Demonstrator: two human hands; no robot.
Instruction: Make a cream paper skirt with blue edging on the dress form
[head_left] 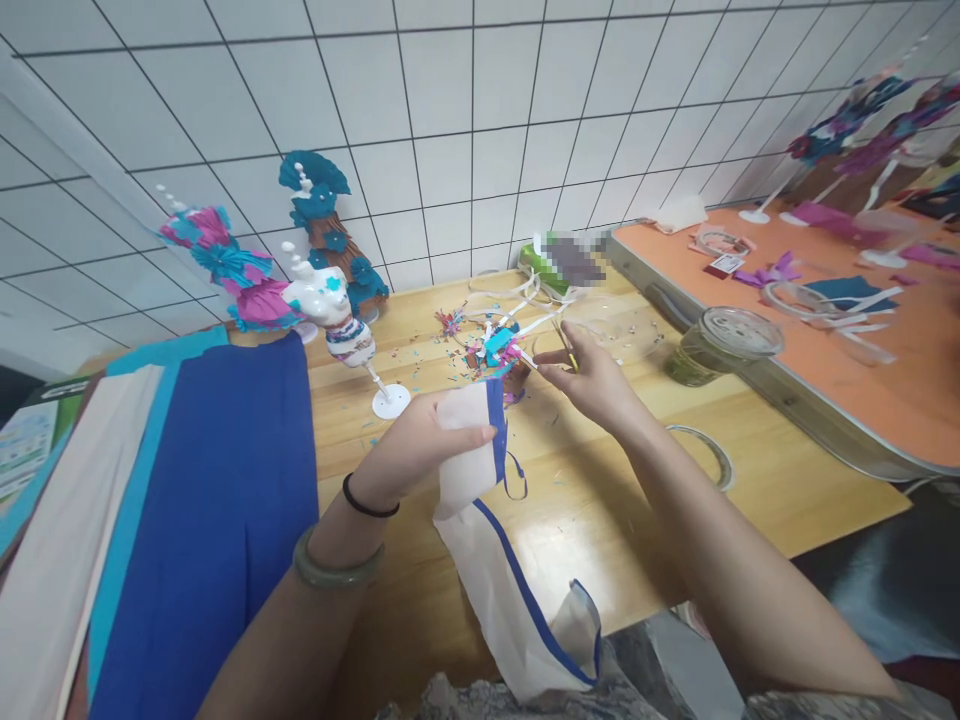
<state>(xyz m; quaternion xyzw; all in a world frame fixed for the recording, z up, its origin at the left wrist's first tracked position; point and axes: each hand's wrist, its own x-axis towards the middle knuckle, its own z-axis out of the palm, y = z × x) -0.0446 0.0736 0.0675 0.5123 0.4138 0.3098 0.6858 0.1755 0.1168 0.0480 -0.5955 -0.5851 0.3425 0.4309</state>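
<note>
My left hand (450,440) grips a long white crepe paper strip (480,580) with a blue edge, thumb on top. The strip hangs down toward my lap, its lower end curled. A thin blue thread-like trimming (517,478) dangles beside the blue edge. My right hand (592,375) is above the table, to the right of a heap of coloured paper scraps (499,345). A thin yellowish tool (570,350) shows between its bent fingers; its kind is unclear. Left of the scraps stands a small white dress form (322,295) with coloured paper bands on a round base.
Blue crepe paper sheets (217,500) lie at the left. Two decorated dress forms stand behind, one pink and teal (232,265), one brown and teal (330,230). On the right are a lidded jar (720,345), a tape ring (709,450) and an orange table (825,370).
</note>
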